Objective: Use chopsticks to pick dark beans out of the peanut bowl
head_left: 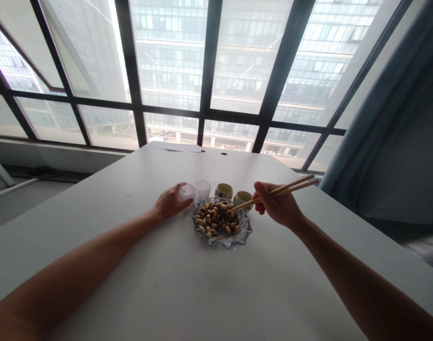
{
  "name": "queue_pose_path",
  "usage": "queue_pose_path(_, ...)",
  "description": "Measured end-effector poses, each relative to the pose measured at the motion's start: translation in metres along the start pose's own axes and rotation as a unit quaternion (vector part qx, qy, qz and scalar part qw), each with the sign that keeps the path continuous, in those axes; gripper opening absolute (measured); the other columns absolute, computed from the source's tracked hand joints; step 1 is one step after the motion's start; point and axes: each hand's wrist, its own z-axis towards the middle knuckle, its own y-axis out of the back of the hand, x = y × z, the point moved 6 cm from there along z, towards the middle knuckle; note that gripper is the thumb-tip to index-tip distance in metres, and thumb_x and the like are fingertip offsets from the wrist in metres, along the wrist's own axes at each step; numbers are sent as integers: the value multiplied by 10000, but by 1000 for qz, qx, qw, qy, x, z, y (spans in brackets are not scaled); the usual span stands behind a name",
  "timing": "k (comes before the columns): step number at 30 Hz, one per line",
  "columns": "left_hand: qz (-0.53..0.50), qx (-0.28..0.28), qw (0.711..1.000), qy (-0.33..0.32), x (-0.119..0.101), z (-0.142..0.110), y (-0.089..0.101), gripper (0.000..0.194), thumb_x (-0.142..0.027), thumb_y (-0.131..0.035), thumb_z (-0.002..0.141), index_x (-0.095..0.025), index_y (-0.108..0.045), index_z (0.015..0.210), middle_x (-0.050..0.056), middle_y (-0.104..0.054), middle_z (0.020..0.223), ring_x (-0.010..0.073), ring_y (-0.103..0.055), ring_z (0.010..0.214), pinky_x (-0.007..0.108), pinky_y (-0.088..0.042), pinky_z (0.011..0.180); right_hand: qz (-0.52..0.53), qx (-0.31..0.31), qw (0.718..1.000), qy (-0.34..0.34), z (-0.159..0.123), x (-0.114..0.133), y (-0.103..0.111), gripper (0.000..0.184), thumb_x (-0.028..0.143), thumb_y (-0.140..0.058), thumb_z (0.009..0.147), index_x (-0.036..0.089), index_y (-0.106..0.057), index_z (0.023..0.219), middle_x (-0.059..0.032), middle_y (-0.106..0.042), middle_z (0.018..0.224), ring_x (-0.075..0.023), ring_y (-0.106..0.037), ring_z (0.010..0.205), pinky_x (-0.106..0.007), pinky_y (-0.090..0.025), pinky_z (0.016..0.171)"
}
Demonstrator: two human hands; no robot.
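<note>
A clear glass bowl (pixel 221 244) with a jagged rim holds peanuts in shells (pixel 210 215) mixed with dark seeds. My right hand (pixel 278 203) grips a pair of wooden chopsticks (pixel 278 192), whose tips reach down into the bowl's contents. Whether the tips pinch anything is too small to tell. To the left of the bowl, my left hand (pixel 172 201) is closed around a small translucent plastic cup (pixel 188 191). Beside that stands a second translucent cup (pixel 202 188). Behind the bowl are two small ceramic cups, one (pixel 224 190) with dark lettering and another (pixel 242 198) partly hidden by the chopsticks.
Everything stands on a white table (pixel 166 284). Papers (pixel 174 148) lie at its far end, near a round hole (pixel 224 153). Beyond are large framed windows (pixel 174 57). A blue curtain (pixel 376 109) hangs at the right.
</note>
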Motion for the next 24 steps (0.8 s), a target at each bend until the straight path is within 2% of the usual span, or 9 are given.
queue_pose_path(5,-1,1,1000,5,0,0,0,644,-515,-621,823,-184,-484,1358,118,-689,1179,291,-662,1072,386,-510,917,-10,20,1000,1,0,0,-6,635,753,-452,887,178,-586,651,-26,-578,460,-130,-546,384,-221,-428,368)
queue_pose_path(14,-2,0,1000,5,-2,0,2,639,-508,-622,820,-188,-485,1356,118,-696,1162,296,-666,1060,392,-513,914,-28,78,996,29,-1,0,-17,569,674,-446,937,191,-558,659,-17,-591,496,-137,-573,415,-228,-440,397)
queue_pose_path(19,-3,3,1000,2,-1,0,2,655,-511,-619,822,-169,-479,1364,135,-682,1197,307,-661,1072,405,-515,915,-33,65,996,47,0,2,-12,553,629,-447,961,194,-549,635,-10,-589,487,-132,-569,410,-230,-442,404)
queue_pose_path(24,-3,-4,1000,-3,-1,0,1,630,-514,-614,828,-200,-480,1358,112,-680,1211,289,-658,1083,389,-512,923,-13,40,998,41,0,1,-8,555,639,-453,954,181,-574,665,-17,-584,489,-135,-560,395,-232,-430,386)
